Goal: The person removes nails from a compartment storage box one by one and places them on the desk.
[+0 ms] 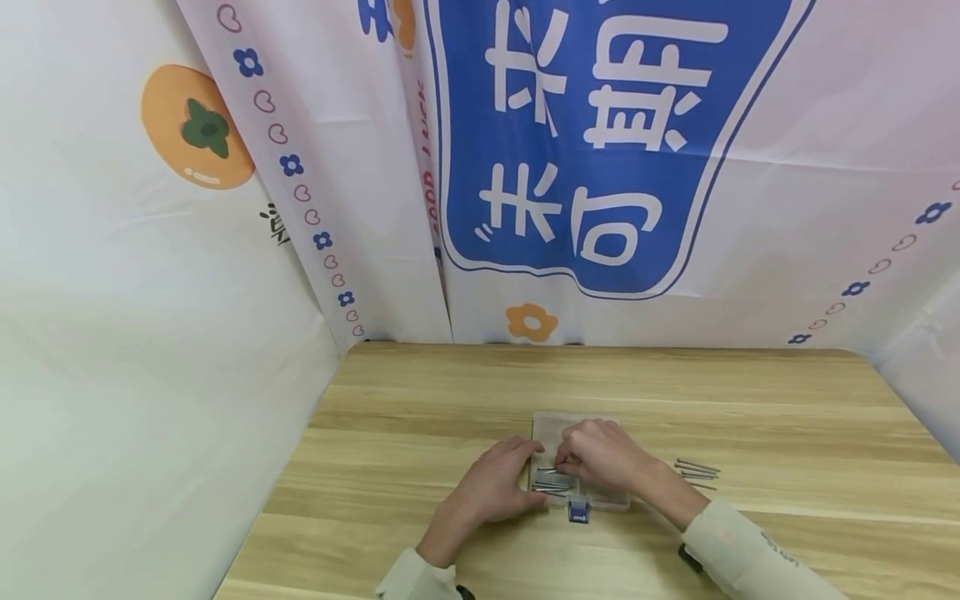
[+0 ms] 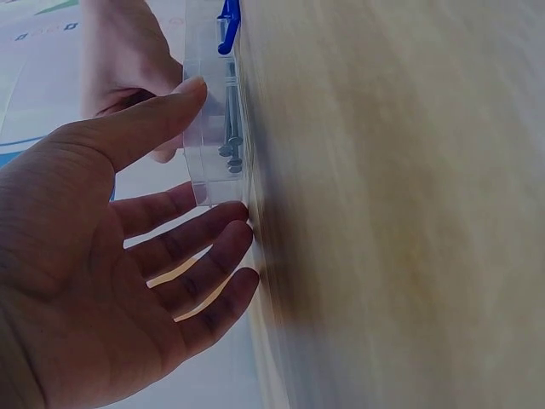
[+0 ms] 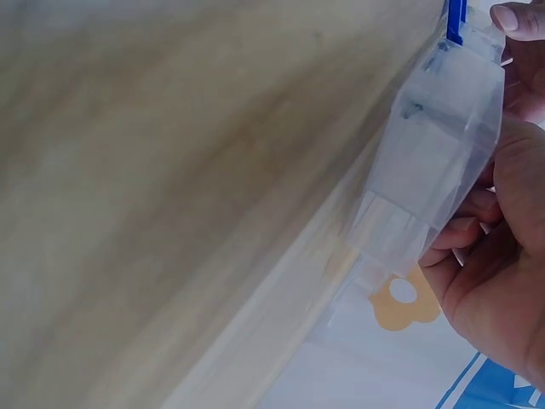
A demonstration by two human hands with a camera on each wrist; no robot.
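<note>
A clear plastic box point(image 1: 622, 501) with a blue latch point(image 1: 578, 511) lies on the wooden table. Several metal nails point(image 1: 551, 487) are in its left compartment, and their heads show through the wall in the left wrist view. My left hand point(image 1: 495, 483) holds the box at its left end, thumb on the near wall and fingers around the far corner. Over the box, the curled fingers of my right hand point(image 1: 600, 450) pinch a nail point(image 1: 547, 470) by one end. In the right wrist view the box's right part point(image 3: 426, 145) hides those fingertips.
Several loose nails point(image 1: 697, 475) lie on the table point(image 1: 420, 392) to the right of the box, beyond my right forearm. A printed cloth point(image 1: 487, 308) hangs behind the table's far edge, and pale cloth point(image 1: 150, 375) hangs on the left.
</note>
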